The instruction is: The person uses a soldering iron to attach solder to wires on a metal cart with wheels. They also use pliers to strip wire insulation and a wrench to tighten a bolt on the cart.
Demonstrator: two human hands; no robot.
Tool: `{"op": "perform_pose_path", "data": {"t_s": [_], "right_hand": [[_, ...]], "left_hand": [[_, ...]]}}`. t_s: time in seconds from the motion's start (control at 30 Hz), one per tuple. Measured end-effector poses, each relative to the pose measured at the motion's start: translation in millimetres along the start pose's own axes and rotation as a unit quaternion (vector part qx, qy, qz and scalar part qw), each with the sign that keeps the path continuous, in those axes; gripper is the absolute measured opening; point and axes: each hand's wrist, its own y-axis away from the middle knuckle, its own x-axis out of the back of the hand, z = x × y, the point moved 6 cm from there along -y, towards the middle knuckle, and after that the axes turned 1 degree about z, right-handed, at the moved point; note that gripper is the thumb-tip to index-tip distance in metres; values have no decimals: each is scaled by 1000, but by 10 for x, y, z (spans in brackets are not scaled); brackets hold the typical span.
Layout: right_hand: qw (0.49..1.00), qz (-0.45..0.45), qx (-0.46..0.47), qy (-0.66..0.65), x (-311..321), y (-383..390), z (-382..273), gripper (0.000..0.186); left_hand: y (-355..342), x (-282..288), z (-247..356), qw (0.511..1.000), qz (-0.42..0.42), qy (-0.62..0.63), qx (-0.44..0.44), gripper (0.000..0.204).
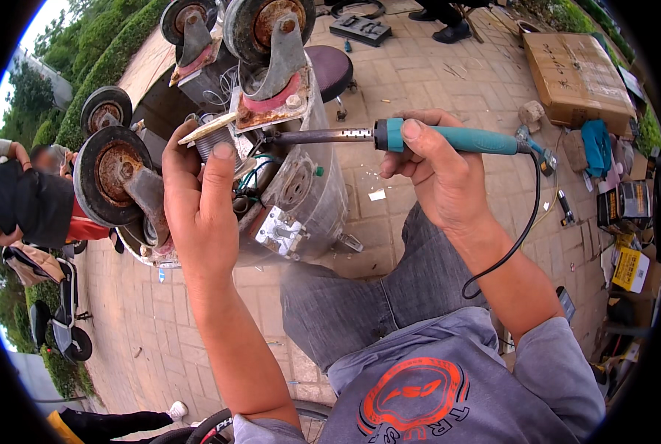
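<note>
Soldering iron (449,138) gripped in closed right hand (426,174), tip at the wiring (255,177) under the upturned metal unit (308,192), left hand (197,200) closed on a part there; joint judged unfinished; cardboard box (576,78) beyond.

Teal, rust and grey over tan paving

The right hand (428,174) holds a soldering iron with a teal plastic handle (460,138), dark brown metal barrel and black cord. The left hand (197,196) rests against an upturned silvery-grey metal machine body (312,200) with green and black wires; its black rubber caster wheels (112,174) have rust-orange hubs and grey forks on faded red plates. The person's grey shirt (449,385) carries a round red-orange emblem; the trousers are grey denim. The tan brick paving (434,74) bears a brown cardboard box (576,78), a blue cloth (597,146), a round dark purple stool seat (330,68) and a yellow carton (630,268). The hedges (101,55) are green.
</note>
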Motion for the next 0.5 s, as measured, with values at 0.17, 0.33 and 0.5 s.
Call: {"op": "perform_pose_path", "data": {"t_s": [0.17,0.33,0.5], "right_hand": [[1000,-3,-2,10,-2,-7,15,30],[1000,5,-5,4,-5,-13,22,30],[1000,14,0,-21,-16,-16,11,32]], "left_hand": [[-1,24,-5,1000,10,5,-5,41],[-9,24,-26,1000,17,-2,0,41],[-15,14,-25,1000,6,-10,8,42]]}}
